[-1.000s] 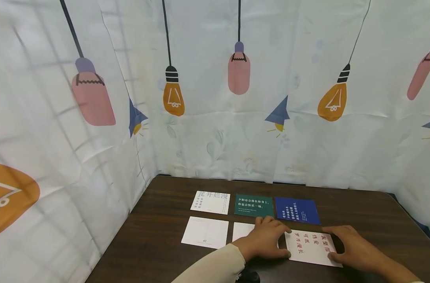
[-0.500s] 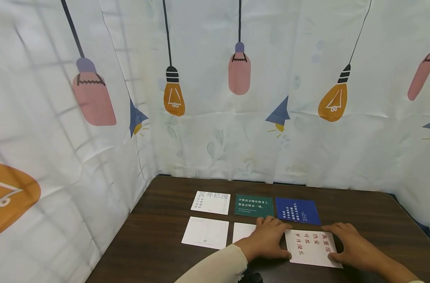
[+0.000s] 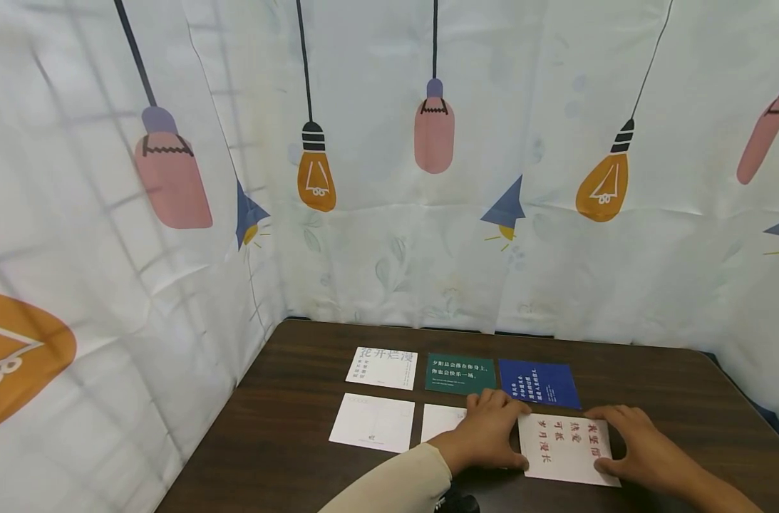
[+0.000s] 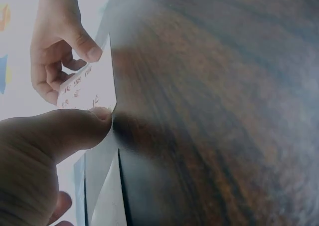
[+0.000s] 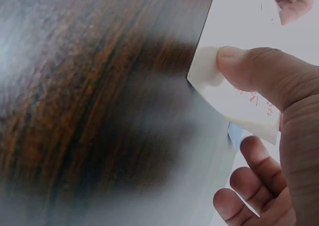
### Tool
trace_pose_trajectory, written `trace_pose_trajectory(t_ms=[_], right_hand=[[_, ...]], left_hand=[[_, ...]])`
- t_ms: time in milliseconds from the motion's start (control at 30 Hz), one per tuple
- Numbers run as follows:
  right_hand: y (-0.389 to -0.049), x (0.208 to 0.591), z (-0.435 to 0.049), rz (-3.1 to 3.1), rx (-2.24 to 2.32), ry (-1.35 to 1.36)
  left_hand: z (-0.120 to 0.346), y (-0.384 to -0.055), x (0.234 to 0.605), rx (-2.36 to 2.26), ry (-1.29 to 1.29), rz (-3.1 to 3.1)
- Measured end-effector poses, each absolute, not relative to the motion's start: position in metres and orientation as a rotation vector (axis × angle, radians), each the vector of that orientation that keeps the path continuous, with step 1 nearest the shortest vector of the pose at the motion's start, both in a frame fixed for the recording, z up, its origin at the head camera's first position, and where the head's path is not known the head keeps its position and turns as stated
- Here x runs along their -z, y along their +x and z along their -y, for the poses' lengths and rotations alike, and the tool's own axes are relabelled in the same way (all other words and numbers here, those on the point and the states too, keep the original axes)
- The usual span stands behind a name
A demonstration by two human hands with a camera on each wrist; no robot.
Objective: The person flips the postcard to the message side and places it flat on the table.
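Observation:
A white postcard with red characters [image 3: 565, 449] lies at the right of the front row on the table. My left hand [image 3: 488, 431] holds its left side, thumb near the near corner and fingertips at the far corner. The right hand [image 3: 648, 452] holds the opposite side the same way. In the right wrist view, the right thumb [image 5: 249, 69] presses on top of the postcard [image 5: 212, 91], which bows slightly. The left thumb [image 4: 89, 121] touches the card's corner in the left wrist view. Beneath the left hand, another white postcard [image 3: 440, 420] is partly covered.
Behind these, a white card with grey characters [image 3: 383, 369], a green card [image 3: 460, 385] and a blue card [image 3: 539, 385] form a row. A mostly blank white card [image 3: 373, 422] lies front left. The dark wooden table [image 3: 267, 427] meets a printed curtain [image 3: 389, 271].
The red-lettered postcard's far edge has shifted very slightly away from me. Both hands keep nearly the same place on its sides. The other cards stay put.

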State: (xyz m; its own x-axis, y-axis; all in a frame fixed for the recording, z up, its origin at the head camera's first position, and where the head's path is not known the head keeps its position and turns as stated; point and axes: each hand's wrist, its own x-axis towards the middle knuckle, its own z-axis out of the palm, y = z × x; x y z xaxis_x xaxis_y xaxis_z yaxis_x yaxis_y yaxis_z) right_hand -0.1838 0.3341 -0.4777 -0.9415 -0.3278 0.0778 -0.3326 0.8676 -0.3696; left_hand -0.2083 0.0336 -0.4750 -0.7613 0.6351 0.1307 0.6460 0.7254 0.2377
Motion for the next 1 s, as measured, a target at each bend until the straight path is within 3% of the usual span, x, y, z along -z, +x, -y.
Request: trace_pose_trajectory(t_ms=[233, 500, 1000], right_hand=[[-0.184, 0.471, -0.336, 3.118, -0.766, 0.441], [-0.176, 0.470, -0.341, 2.980, -0.802, 0.667], [-0.175, 0.461, -0.347, 3.017, -0.873, 0.486]], left_hand=[[-0.037, -0.210, 0.476, 0.559, -1.061, 2.901], [-0.035, -0.210, 0.476, 0.704, -1.078, 2.826], [-0.029, -0.213, 0.470, 0.789, -0.988, 2.802]])
